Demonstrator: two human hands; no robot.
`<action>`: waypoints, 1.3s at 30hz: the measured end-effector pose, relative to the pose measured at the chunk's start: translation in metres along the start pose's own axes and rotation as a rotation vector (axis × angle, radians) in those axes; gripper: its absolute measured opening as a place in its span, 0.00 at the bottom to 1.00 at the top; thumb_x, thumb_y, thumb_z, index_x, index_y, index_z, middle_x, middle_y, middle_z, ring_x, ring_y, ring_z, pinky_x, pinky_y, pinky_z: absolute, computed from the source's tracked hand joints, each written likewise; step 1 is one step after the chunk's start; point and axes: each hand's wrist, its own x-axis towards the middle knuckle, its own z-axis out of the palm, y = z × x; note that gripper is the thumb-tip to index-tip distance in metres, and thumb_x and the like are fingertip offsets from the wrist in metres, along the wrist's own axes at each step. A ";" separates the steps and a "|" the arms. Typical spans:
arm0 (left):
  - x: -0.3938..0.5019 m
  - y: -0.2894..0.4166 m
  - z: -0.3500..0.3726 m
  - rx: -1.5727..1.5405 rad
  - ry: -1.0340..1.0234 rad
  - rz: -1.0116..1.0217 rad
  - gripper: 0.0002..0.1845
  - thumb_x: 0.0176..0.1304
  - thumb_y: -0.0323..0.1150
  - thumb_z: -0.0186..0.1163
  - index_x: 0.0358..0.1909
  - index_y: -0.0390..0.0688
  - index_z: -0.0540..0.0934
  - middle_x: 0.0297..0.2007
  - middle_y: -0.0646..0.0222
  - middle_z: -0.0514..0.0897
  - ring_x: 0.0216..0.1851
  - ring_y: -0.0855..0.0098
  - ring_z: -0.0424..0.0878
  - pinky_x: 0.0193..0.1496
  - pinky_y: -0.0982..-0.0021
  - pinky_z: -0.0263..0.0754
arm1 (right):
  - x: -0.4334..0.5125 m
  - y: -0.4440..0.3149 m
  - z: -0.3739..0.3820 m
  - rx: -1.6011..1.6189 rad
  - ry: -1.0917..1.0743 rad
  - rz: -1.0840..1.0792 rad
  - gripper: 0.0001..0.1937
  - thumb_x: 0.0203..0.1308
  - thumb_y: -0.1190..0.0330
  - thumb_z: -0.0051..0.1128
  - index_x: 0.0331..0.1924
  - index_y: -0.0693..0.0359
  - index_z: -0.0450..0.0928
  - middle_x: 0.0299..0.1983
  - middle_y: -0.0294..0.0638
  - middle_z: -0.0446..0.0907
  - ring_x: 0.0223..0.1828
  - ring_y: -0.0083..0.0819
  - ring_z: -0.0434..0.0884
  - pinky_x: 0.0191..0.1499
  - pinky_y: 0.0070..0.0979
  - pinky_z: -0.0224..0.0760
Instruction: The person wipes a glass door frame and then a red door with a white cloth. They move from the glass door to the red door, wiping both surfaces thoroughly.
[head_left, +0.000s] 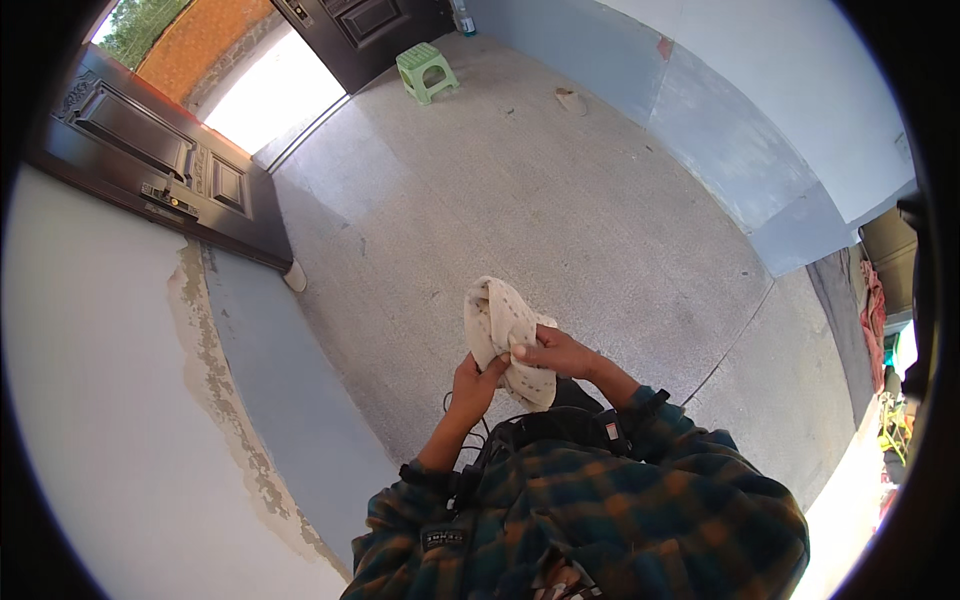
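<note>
A white cloth (501, 319) with small dark spots is bunched up in front of my body, above the concrete floor. My left hand (478, 386) grips its lower left side, thumb pressed on the fabric. On the right side, my right hand (559, 352) pinches a fold, its thumb pointing inward near the left thumb. The upper part of the cloth forms a loose loop with a dark opening. Some fingers of both hands are hidden behind the fabric.
A green plastic stool (426, 71) stands near the open dark double door (169, 142). A slipper (571, 101) lies by the right wall (720, 142). Peeling paint marks the left wall (255, 360). Black cables (480, 435) hang at my waist. A bottle (465, 19) stands in the far corner.
</note>
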 end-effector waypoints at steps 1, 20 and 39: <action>0.016 0.012 -0.007 -0.004 0.028 0.000 0.21 0.68 0.37 0.66 0.58 0.36 0.78 0.50 0.65 0.86 0.51 0.73 0.82 0.53 0.70 0.77 | 0.022 -0.017 -0.007 -0.044 -0.006 0.009 0.42 0.62 0.42 0.61 0.69 0.67 0.66 0.62 0.51 0.75 0.63 0.41 0.76 0.65 0.37 0.69; 0.360 0.163 -0.242 -0.236 0.410 0.073 0.28 0.74 0.52 0.57 0.49 0.30 0.81 0.43 0.61 0.87 0.43 0.73 0.83 0.48 0.72 0.77 | 0.436 -0.188 -0.139 -0.181 0.359 0.078 0.17 0.68 0.60 0.59 0.52 0.63 0.83 0.39 0.37 0.86 0.38 0.21 0.84 0.41 0.21 0.77; 0.714 0.312 -0.439 -0.591 0.707 0.219 0.29 0.79 0.50 0.47 0.60 0.32 0.75 0.52 0.60 0.83 0.51 0.67 0.83 0.53 0.69 0.79 | 0.774 -0.150 -0.410 0.416 0.887 0.482 0.13 0.65 0.63 0.59 0.51 0.56 0.76 0.37 0.36 0.81 0.39 0.29 0.82 0.42 0.35 0.78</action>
